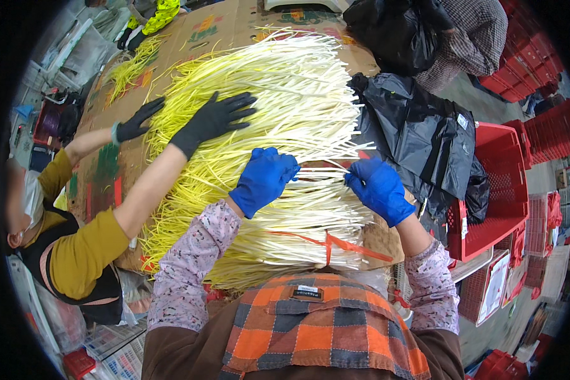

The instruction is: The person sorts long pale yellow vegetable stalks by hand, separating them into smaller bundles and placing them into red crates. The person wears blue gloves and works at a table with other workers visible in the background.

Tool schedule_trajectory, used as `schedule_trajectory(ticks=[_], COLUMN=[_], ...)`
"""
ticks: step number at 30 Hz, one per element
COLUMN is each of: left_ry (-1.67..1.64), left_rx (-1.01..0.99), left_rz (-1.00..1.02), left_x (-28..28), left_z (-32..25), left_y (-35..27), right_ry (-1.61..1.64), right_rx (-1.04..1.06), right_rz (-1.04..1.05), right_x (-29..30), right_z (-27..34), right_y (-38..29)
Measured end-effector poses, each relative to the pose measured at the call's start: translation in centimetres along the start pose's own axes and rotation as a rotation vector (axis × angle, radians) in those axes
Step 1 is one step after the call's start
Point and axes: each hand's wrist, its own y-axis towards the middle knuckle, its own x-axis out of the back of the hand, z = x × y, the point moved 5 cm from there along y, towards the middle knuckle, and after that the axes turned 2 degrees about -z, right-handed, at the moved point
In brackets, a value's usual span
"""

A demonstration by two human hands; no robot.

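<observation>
A thick layer of yellow chives [275, 114] lies in front of me, white stalk ends to the right and yellow leaves to the left. My left hand [265, 181], in a blue glove, is curled around a few stalks at mid-length. Between thumb and forefinger, my right hand [379, 191], gloved the same, pinches the white ends of stalks that run across to the left hand. Nearer my body, an orange-red tie strip [328, 247] crosses a bunch of chives. The leaf ends under my left forearm are hidden.
Across from my left arm, a co-worker's black-gloved hand [213, 121] rests on the chives. Cardboard [95, 156] covers the table. Black plastic bags [413, 137] and a red plastic crate [503, 190] stand at the right. Another person [475, 38] handles a black bag at the far right.
</observation>
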Motion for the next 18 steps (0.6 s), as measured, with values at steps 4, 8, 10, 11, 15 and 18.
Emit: schedule_trajectory(ticks=[4, 8, 10, 11, 15, 18], left_ry=[-0.342, -0.177, -0.091, -0.107, -0.042, -0.144], left_rx=[0.237, 0.239, 0.174, 0.152, 0.248, 0.215], left_rz=[0.029, 0.000, -0.041, -0.059, -0.036, -0.059], left_x=[-0.2, 0.2, 0.5, 0.5, 1.1, 1.3], left_z=[0.8, 0.7, 0.6, 0.5, 2.3, 2.3], left_y=[-0.2, -0.4, -0.3, -0.4, -0.7, -1.0], right_ry=[0.067, 0.207, 0.106, 0.067, -0.030, 0.343], right_rx=[-0.061, -0.099, -0.044, -0.007, -0.078, -0.310], right_rz=[-0.110, -0.053, -0.059, -0.064, -0.048, -0.057], right_x=[0.2, -0.1, 0.2, 0.4, 2.0, 2.1], right_z=[0.7, 0.5, 0.0, -0.3, -3.4, -5.4], right_y=[0.2, 0.1, -0.3, -0.6, -3.0, -5.1])
